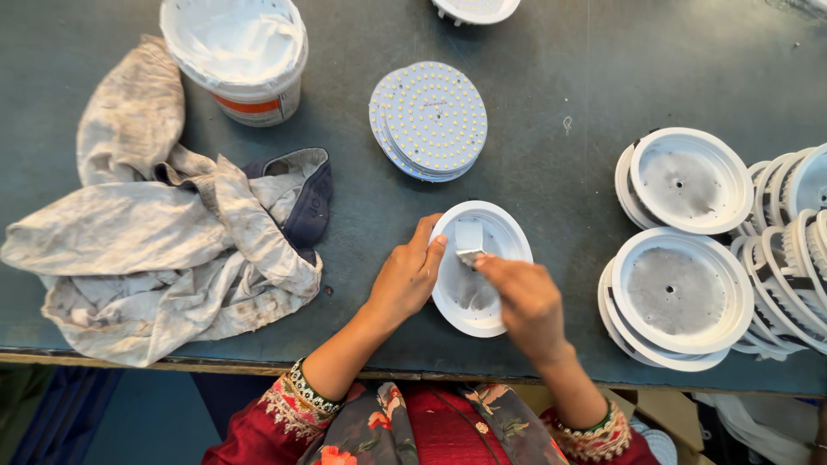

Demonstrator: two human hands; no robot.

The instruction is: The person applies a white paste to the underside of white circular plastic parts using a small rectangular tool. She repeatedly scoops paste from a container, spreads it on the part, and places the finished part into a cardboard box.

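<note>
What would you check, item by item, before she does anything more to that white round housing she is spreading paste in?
1. Left hand steadies the white housing at its rim: ok.
2. Right hand grips the small spreader: ok.
3. Paste covers the housing floor: cannot tell, partly hidden.
4. Paste bucket within reach: ok.
5. LED discs stacked nearby: ok.
6. Rag clear of the housing: ok.

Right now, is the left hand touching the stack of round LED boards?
No, the left hand steadies the white round housing; the stack of LED boards lies apart.
</note>
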